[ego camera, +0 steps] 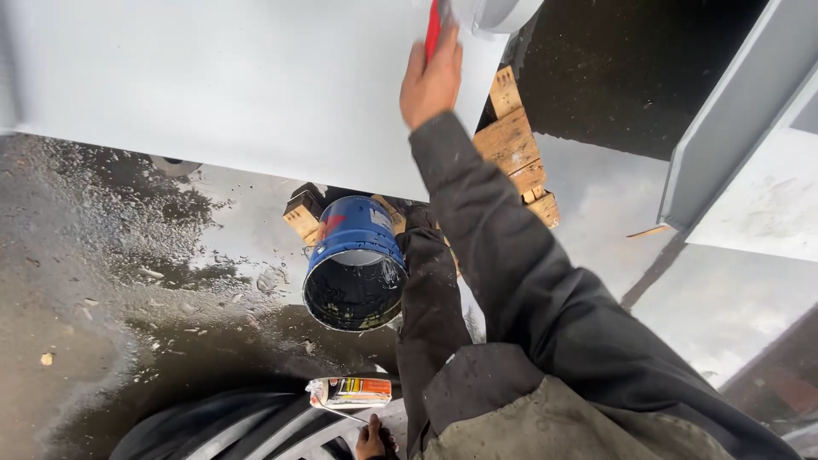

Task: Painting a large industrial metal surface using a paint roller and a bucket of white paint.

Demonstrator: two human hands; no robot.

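Observation:
My right hand (430,81) is raised at the top of the view, shut on the red handle (434,25) of a paint roller whose white round head (498,13) lies against a large pale grey painted panel (213,85). At the bottom edge my left hand (371,443) is only partly visible, and it seems to grip the thin wire handle of a small can (349,393) with an orange and white label. A blue bucket (354,264) with a dark inside stands on the wet ground between the two hands, beside my dark trouser leg.
Wooden blocks (515,149) are stacked under the panel's edge. Another grey beam (733,128) runs along the right side. The dark ground (102,281) is wet, with puddles. A black tyre (221,426) shows at the bottom.

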